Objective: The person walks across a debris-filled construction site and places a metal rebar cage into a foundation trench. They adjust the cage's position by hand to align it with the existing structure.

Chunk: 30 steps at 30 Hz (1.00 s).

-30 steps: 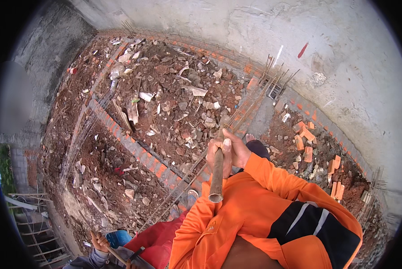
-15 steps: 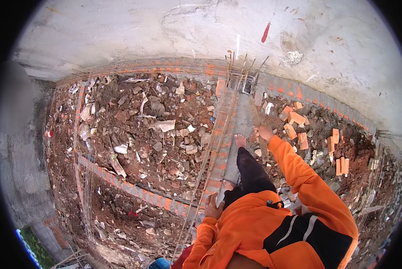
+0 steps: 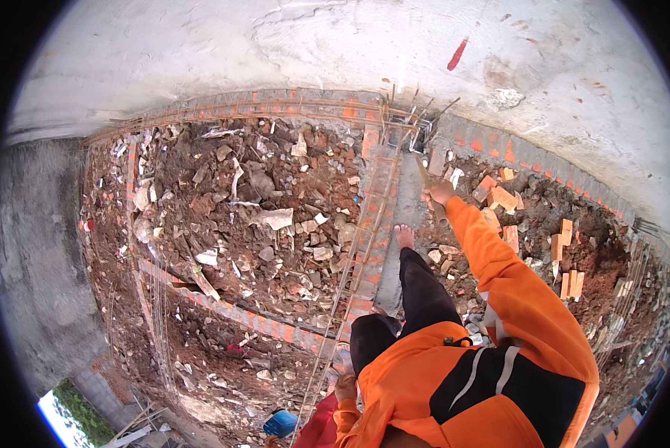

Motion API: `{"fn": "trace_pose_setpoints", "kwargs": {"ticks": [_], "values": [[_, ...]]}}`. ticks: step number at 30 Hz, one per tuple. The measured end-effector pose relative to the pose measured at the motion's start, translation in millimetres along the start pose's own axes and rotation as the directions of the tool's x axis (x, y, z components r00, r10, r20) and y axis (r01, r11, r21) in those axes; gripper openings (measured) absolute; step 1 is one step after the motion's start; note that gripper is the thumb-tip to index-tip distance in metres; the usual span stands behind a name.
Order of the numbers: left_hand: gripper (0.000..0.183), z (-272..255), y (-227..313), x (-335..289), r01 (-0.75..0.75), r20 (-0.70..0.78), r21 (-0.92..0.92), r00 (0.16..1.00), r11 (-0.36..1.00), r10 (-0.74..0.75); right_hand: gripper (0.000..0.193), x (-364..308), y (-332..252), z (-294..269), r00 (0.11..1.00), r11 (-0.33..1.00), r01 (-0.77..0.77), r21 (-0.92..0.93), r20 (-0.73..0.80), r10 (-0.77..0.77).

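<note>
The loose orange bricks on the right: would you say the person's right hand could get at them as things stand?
Probably not straight away: the right hand is closed around a brown pole and seems well above the loose orange bricks, though nothing visible blocks the way.

A wall (image 3: 312, 52) ran across the far side, beyond rubble (image 3: 260, 198). The right hand (image 3: 441, 194) held a pole (image 3: 423, 172) between metal bars (image 3: 362, 246) leftward and loose bricks (image 3: 503, 198) rightward. A bucket (image 3: 280, 424) sat left of the left hand (image 3: 345, 387).
</note>
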<state>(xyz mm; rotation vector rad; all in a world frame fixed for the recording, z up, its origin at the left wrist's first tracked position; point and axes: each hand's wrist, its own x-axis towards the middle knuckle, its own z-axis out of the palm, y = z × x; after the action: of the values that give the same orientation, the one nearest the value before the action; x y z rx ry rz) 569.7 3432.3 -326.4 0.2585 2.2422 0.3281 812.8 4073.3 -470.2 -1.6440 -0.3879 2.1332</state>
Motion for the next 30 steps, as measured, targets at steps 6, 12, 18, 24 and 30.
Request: {"fn": "trace_pose_setpoints", "kwargs": {"ticks": [6, 12, 18, 24, 30], "values": [[0.022, -13.6, 35.4, 13.0, -0.07, 0.014, -0.222, 0.997, 0.972, 0.075, 0.021, -8.6, -10.9, 39.4, 0.991, 0.946, 0.05, -0.319, -0.102, -0.087], [0.033, -27.0, 179.6, 39.1, -0.186, 0.007, -0.099, 0.982, 0.978, 0.187, 0.015, 64.4, -1.5, 24.9, 0.994, 0.79, 0.093, -0.606, 0.097, -0.043], [0.034, 0.6, 269.6, 84.2, -0.474, 0.067, -0.128, 0.873, 0.871, 0.484, 0.016, 98.5, 7.6, 7.6, 0.872, 0.281, 0.454, -0.845, 0.356, -0.336], [0.031, -1.4, 410.2, 101.4, -0.641, 0.236, -0.21, 0.699, 0.738, 0.675, 0.019, 48.5, -17.8, 106.6, 0.831, -0.323, 0.359, -0.876, 0.458, -0.317], [0.033, 11.5, 538.6, 104.3, -0.589, 0.322, -0.295, 0.681, 0.753, 0.658, 0.019, 46.5, -23.9, 130.6, 0.93, 0.4, 0.239, -0.885, 0.091, -0.356]]}}
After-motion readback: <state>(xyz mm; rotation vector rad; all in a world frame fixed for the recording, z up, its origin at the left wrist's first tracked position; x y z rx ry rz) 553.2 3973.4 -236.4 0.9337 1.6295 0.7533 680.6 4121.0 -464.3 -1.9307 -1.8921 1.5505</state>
